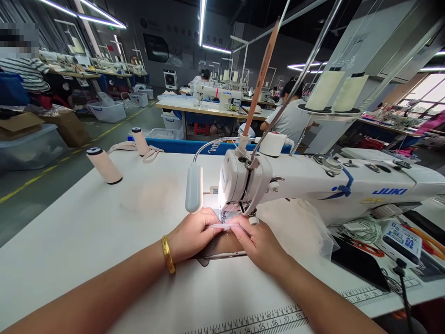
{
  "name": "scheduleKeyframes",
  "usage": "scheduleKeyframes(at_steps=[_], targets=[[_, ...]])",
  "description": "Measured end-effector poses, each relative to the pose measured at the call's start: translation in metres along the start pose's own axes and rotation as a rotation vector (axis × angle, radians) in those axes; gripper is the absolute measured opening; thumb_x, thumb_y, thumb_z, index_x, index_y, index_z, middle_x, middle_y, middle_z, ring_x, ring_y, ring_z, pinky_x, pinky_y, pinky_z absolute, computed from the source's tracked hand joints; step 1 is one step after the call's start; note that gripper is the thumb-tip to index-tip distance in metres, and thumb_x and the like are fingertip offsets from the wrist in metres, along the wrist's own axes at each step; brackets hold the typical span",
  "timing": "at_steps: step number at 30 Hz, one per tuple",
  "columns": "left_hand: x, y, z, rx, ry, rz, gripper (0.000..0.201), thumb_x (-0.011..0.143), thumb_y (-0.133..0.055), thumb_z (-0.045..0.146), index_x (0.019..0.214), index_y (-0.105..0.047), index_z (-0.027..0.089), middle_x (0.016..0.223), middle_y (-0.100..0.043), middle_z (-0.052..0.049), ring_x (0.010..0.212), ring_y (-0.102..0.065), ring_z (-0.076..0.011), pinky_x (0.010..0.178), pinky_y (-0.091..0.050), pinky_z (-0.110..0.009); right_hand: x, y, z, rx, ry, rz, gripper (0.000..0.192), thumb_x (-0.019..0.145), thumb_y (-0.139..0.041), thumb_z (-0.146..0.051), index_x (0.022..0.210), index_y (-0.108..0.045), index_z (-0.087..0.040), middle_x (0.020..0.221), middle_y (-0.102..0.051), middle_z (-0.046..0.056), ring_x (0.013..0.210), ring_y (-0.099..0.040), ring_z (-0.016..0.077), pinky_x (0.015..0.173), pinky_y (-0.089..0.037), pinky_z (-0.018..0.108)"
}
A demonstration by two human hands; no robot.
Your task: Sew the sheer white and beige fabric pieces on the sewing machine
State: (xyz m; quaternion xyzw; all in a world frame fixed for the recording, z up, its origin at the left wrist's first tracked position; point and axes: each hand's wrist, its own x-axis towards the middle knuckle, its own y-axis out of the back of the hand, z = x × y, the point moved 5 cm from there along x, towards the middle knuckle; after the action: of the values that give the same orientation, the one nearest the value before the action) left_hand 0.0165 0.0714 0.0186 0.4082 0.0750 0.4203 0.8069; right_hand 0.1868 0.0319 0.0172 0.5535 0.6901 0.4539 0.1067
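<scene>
A small piece of thin white fabric is stretched between my two hands, just in front of the needle and presser foot of a white sewing machine. My left hand, with a gold bangle at its wrist, pinches the left end. On the other side my right hand grips the right end between thumb and fingers. Light from a lamp on a bent neck falls on the needle area. Sheer pale fabric lies under the machine arm to the right.
Two thread cones stand at the left, one nearer and one farther beside a coiled strip. On the right lie a dark phone-like slab, orange-handled scissors and a cable. A printed ruler runs along the front edge.
</scene>
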Motion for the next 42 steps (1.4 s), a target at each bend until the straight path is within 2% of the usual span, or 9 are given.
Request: scheduleKeyframes(at_steps=[4, 6, 9, 13, 22, 29, 35, 42], targets=[[-0.01, -0.002, 0.011, 0.16, -0.181, 0.046, 0.03, 0.1, -0.049, 0.019, 0.085, -0.075, 0.021, 0.087, -0.07, -0.004, 0.083, -0.062, -0.0191, 0.078, -0.048, -0.033, -0.005, -0.001, -0.009, -0.066, 0.138, -0.128, 0.03, 0.109, -0.037, -0.026, 0.09, -0.06, -0.023, 0.082, -0.067, 0.002, 0.079, -0.06, 0.0205, 0.076, -0.048, 0.036], [-0.021, -0.005, 0.02, 0.245, -0.27, 0.073, 0.029, 0.1, -0.05, 0.016, 0.091, -0.077, 0.023, 0.089, -0.072, -0.004, 0.084, -0.061, -0.0205, 0.079, -0.044, -0.037, -0.011, -0.002, -0.014, -0.12, 0.227, -0.212, 0.025, 0.109, -0.041, -0.026, 0.093, -0.06, -0.022, 0.085, -0.067, 0.002, 0.08, -0.06, 0.0202, 0.078, -0.047, 0.036], [-0.034, -0.009, 0.031, 0.288, -0.304, 0.066, 0.027, 0.1, -0.052, 0.013, 0.097, -0.076, 0.025, 0.091, -0.074, -0.002, 0.087, -0.06, -0.0212, 0.084, -0.04, -0.04, -0.017, -0.001, -0.02, -0.17, 0.276, -0.258, 0.014, 0.107, -0.05, -0.03, 0.102, -0.061, -0.023, 0.096, -0.07, 0.003, 0.091, -0.061, 0.0216, 0.082, -0.045, 0.037], [-0.037, -0.009, 0.034, 0.301, -0.3, 0.066, 0.027, 0.1, -0.051, 0.011, 0.099, -0.075, 0.025, 0.09, -0.074, -0.001, 0.085, -0.06, -0.0208, 0.085, -0.038, -0.042, -0.018, 0.0, -0.021, -0.186, 0.277, -0.253, 0.01, 0.106, -0.054, -0.029, 0.106, -0.061, -0.023, 0.098, -0.07, 0.002, 0.093, -0.061, 0.0214, 0.081, -0.044, 0.037], [-0.024, -0.005, 0.025, 0.368, -0.338, 0.12, 0.028, 0.102, -0.048, 0.013, 0.098, -0.075, 0.022, 0.093, -0.076, -0.002, 0.086, -0.062, -0.0213, 0.081, -0.039, -0.04, -0.01, -0.004, -0.011, -0.254, 0.238, -0.208, 0.01, 0.104, -0.053, -0.023, 0.103, -0.063, -0.022, 0.089, -0.067, 0.004, 0.089, -0.06, 0.0235, 0.076, -0.046, 0.035], [-0.028, -0.005, 0.028, 0.353, -0.422, 0.147, 0.028, 0.094, -0.048, 0.002, 0.096, -0.07, 0.019, 0.096, -0.077, -0.002, 0.1, -0.066, -0.0223, 0.088, -0.039, -0.04, -0.014, -0.003, -0.014, -0.298, 0.288, -0.122, 0.017, 0.106, -0.049, -0.021, 0.103, -0.065, -0.022, 0.093, -0.067, 0.007, 0.09, -0.061, 0.0232, 0.075, -0.047, 0.035], [-0.029, -0.006, 0.027, 0.339, -0.433, 0.128, 0.027, 0.093, -0.05, 0.001, 0.098, -0.07, 0.02, 0.096, -0.077, -0.001, 0.082, -0.066, -0.0178, 0.087, -0.039, -0.039, -0.013, -0.004, -0.015, -0.297, 0.303, -0.128, 0.019, 0.106, -0.047, -0.02, 0.101, -0.065, -0.022, 0.09, -0.066, 0.006, 0.089, -0.06, 0.0225, 0.075, -0.047, 0.035], [-0.022, -0.002, 0.023, 0.395, -0.444, 0.154, 0.027, 0.096, -0.049, 0.003, 0.096, -0.072, 0.018, 0.094, -0.078, -0.002, 0.077, -0.066, -0.0186, 0.085, -0.043, -0.039, -0.009, -0.007, -0.009, -0.325, 0.272, -0.105, 0.016, 0.105, -0.05, -0.019, 0.097, -0.063, -0.022, 0.093, -0.068, 0.007, 0.092, -0.061, 0.0236, 0.077, -0.048, 0.036]])
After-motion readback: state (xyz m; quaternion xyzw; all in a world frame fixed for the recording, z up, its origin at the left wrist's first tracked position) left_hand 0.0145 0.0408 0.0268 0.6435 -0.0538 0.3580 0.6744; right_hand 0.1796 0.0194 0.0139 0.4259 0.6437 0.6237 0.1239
